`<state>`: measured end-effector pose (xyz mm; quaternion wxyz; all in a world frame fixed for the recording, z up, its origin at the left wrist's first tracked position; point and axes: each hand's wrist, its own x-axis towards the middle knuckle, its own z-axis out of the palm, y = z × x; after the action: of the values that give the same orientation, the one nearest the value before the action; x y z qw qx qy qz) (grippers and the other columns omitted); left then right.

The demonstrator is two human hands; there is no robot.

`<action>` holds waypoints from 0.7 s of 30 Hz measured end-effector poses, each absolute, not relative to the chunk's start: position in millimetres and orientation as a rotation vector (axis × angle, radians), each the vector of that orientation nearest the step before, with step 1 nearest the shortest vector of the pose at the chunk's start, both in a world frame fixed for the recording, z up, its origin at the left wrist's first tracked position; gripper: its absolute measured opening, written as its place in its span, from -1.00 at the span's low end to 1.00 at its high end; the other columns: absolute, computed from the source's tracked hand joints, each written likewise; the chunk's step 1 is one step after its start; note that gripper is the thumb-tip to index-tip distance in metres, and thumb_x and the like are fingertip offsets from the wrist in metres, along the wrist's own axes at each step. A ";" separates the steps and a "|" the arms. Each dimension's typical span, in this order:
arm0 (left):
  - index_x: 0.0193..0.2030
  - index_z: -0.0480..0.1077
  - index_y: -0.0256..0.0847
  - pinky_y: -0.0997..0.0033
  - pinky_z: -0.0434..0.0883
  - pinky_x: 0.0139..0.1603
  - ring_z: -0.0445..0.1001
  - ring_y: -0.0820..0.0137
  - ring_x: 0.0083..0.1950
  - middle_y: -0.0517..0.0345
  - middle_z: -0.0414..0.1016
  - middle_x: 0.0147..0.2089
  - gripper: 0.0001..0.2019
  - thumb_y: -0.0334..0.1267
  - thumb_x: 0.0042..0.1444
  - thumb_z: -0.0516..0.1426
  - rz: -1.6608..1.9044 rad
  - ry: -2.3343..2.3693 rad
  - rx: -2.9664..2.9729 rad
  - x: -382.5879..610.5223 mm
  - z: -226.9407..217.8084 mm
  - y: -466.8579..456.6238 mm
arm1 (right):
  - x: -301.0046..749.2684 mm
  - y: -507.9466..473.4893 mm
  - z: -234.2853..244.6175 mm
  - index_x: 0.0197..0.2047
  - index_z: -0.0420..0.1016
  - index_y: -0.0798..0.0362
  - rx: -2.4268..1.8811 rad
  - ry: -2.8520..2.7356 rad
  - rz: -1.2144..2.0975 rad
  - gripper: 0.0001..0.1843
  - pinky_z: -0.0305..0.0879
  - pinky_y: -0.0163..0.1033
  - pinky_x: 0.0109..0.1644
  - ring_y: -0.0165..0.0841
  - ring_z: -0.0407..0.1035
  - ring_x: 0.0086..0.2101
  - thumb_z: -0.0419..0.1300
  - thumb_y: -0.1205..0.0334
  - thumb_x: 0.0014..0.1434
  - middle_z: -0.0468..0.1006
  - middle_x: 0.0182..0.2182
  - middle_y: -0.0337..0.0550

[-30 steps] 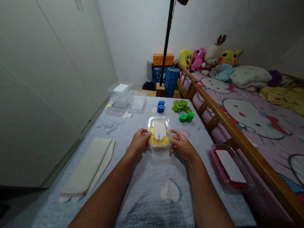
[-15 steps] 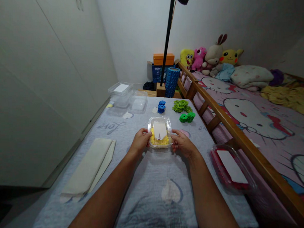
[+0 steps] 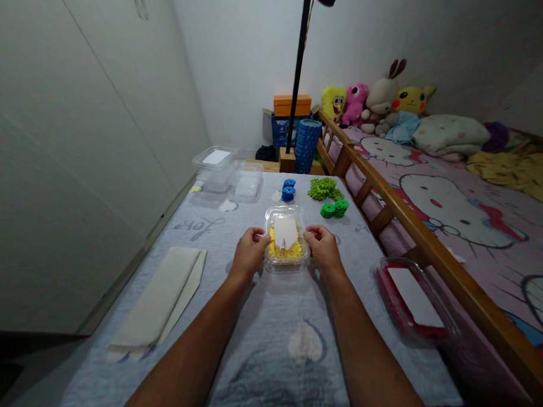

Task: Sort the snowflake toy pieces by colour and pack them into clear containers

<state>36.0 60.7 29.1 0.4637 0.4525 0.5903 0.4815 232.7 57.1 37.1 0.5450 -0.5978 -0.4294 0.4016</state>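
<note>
Centred in front of me is a clear plastic box (image 3: 286, 267) with yellow pieces (image 3: 285, 250) inside. Its transparent lid (image 3: 284, 211) bears a white paper label (image 3: 285, 230) and appears slightly raised from the base. My left hand (image 3: 250, 249) pinches the lid's left edge between thumb and fingers. Opposite it, my right hand (image 3: 323, 246) grips the right edge the same way. Beyond the box lie small stacks of blue pieces (image 3: 288, 192), green pieces (image 3: 334, 209) and a lime-green heap (image 3: 323, 189).
Folded cream cloth or paper (image 3: 161, 296) lies at left. A closed clear box with red contents (image 3: 412, 299) sits at right beside the wooden bed rail (image 3: 434, 257). More clear containers (image 3: 217, 170) stand at the far left, and a black pole (image 3: 299, 72) rises behind the table.
Both hands have moved up slightly on the box's sides, the right one shifting its grip to the lid's edge. The lid now looks higher above the base.
</note>
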 end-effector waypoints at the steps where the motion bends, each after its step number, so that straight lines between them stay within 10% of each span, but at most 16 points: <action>1: -0.15 0.41 -0.19 0.50 0.27 -0.53 0.31 0.50 -0.53 0.30 0.34 -0.43 -0.66 -0.05 -0.01 0.23 1.190 1.461 1.124 35.9 28.6 60.7 | 232.6 56.5 37.5 -0.25 0.47 0.06 -1.403 -1.009 0.943 -0.61 0.11 -0.33 -0.56 -0.47 0.20 -0.60 0.32 0.00 -0.09 0.33 -0.57 -0.41; 21: -0.06 0.47 -0.22 0.44 0.31 -0.40 0.37 0.44 -0.45 0.24 0.41 -0.36 -0.65 -0.12 0.02 0.23 1.176 1.542 1.300 34.3 42.7 49.8 | 239.9 61.2 61.9 -0.26 0.45 0.05 -1.479 -1.094 0.972 -0.64 0.10 -0.33 -0.48 -0.45 0.22 -0.57 0.27 -0.01 -0.07 0.39 -0.57 -0.36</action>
<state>34.3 49.8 42.7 0.3928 0.5120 0.6073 0.4634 239.9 61.2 61.9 0.5059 -0.6133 -0.4536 0.4027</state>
